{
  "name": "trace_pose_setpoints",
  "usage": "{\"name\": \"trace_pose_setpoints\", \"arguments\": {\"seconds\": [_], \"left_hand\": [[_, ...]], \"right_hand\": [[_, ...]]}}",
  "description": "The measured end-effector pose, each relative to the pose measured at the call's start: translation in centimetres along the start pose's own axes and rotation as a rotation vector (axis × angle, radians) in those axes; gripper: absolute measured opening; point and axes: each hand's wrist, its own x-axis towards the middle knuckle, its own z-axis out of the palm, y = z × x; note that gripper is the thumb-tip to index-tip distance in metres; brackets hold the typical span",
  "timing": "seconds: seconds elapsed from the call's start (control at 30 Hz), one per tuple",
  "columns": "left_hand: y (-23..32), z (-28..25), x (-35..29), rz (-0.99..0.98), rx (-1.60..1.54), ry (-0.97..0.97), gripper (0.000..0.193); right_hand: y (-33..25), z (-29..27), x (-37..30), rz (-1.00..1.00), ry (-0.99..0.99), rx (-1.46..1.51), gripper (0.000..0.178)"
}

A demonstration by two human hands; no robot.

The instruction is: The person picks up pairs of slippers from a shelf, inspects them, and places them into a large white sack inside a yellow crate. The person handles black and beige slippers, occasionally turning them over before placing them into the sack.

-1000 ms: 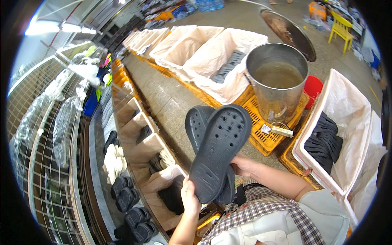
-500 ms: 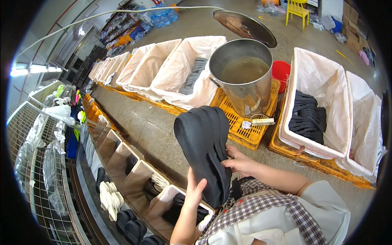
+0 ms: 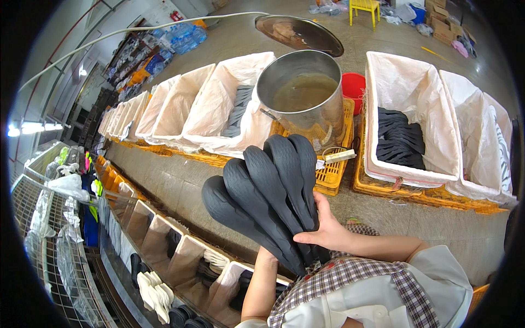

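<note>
Pressing against the lower right side of a fanned stack of black soles (image 3: 268, 191), the thumb (image 3: 307, 236) of the right hand (image 3: 332, 229) is laid over the near face, while the fingers (image 3: 322, 205) are bent along the outer edge, so that the stack is clamped between them. The left hand (image 3: 267, 255) is mostly covered by the soles at their lower left; its fingers are hidden, and how they are set cannot be told. The stack is held in front of the checked apron (image 3: 350, 281), its broad rounded ends pointed away from the body and spread toward the left, its narrower ends gathered close to the cloth.

Beyond the soles, a yellow crate (image 3: 330, 180) is topped by a large metal pot (image 3: 328, 123), partly filled with cloudy liquid (image 3: 305, 92). A white block (image 3: 340, 156) is placed at the crate's near side. Just beside the pot, a red bucket (image 3: 354, 90) is seen, and behind it a round lid (image 3: 299, 34). To the right, dark soles (image 3: 401, 143) are piled in a cloth-lined bin (image 3: 435, 104). To the left, grey soles (image 3: 239, 112) are contained in the nearest of a row of lined bins (image 3: 183, 117). At the lower left, cream soles (image 3: 155, 294) are bunched together, with a wire rack (image 3: 41, 205) farther out.
</note>
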Motion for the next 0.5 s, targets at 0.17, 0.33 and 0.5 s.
{"name": "trace_pose_setpoints", "arguments": {"seconds": [0.17,0.33,0.5], "left_hand": [[-0.2,-1.1,0.2,-0.044,-0.002,-0.024,0.06],[-0.9,-1.7,-0.5,0.049,0.456,-0.098,0.081],[-2.5,-0.1,-2.0,0.048,0.821,-0.163,0.088]], "right_hand": [[0.2,-0.3,-0.4,0.076,0.009,0.065,0.107],[2.4,-3.7,-1.0,0.329,-0.056,0.293,0.104],[4.7,-6.0,-4.1,0.599,-0.038,0.601,0.098]]}}
